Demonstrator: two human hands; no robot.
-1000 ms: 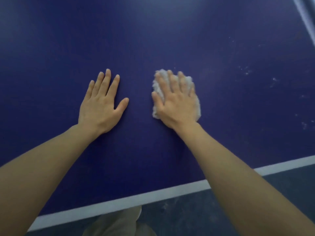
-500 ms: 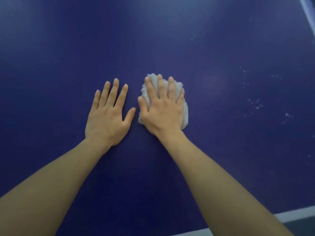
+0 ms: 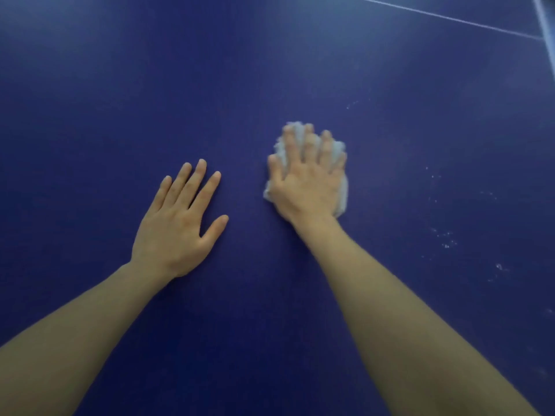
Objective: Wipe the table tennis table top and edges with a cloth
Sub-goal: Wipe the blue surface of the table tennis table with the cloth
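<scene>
The dark blue table tennis table top (image 3: 300, 70) fills the view. A small white fluffy cloth (image 3: 342, 190) lies on it right of centre, mostly covered by my right hand (image 3: 306, 181), which presses flat on it with straight, spread fingers. The cloth shows around the fingertips and along the hand's right side. My left hand (image 3: 177, 223) rests flat on the bare table surface to the left of the cloth, fingers straight, holding nothing.
White specks of dust (image 3: 444, 238) are scattered on the table to the right of the cloth. A thin white line (image 3: 444, 16) crosses the top right, and a white edge stripe (image 3: 545, 28) runs down the far right corner.
My right hand has slid the cloth away from me and to the right, apart from my left hand. The near white edge stripe has dropped out of view as the camera moved forward.
</scene>
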